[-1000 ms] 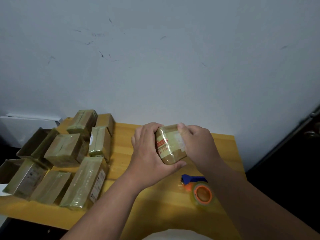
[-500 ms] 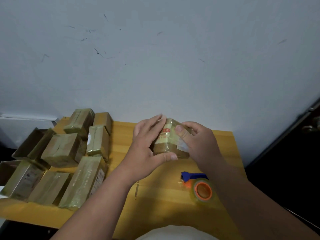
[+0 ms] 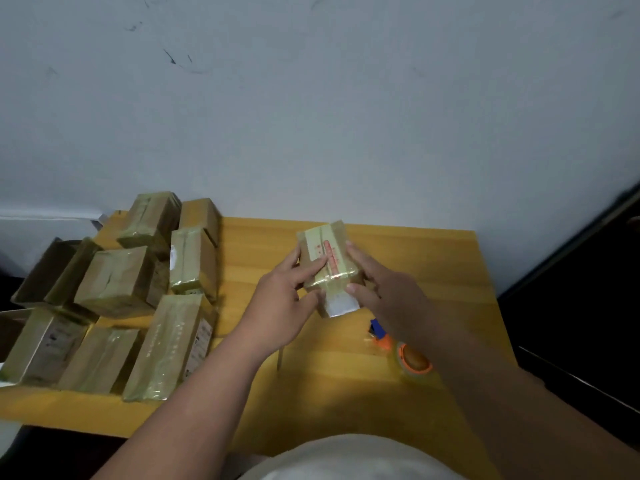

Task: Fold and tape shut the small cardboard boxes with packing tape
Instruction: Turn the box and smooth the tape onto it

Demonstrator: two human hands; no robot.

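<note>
A small cardboard box (image 3: 332, 251) wrapped in clear tape, with red print along its top and a white label on its near end, is tilted over the middle of the yellow table (image 3: 426, 261). My left hand (image 3: 284, 292) lays straight fingers across the box's top, its thumb at the near edge. My right hand (image 3: 384, 292) grips the box's right side, thumb on the near corner. A tape roll (image 3: 414, 363) with an orange core and a blue cutter (image 3: 375, 326) lies on the table under my right forearm.
Several taped boxes (image 3: 117, 282) crowd the table's left half. Open boxes (image 3: 45, 271) sit at the far left edge. A grey wall rises right behind the table. Dark floor lies to the right.
The box has been turned so its long taped face points up. My left fingers have straightened and now lie flat on the tape. Both hands sit slightly lower and to the right.
</note>
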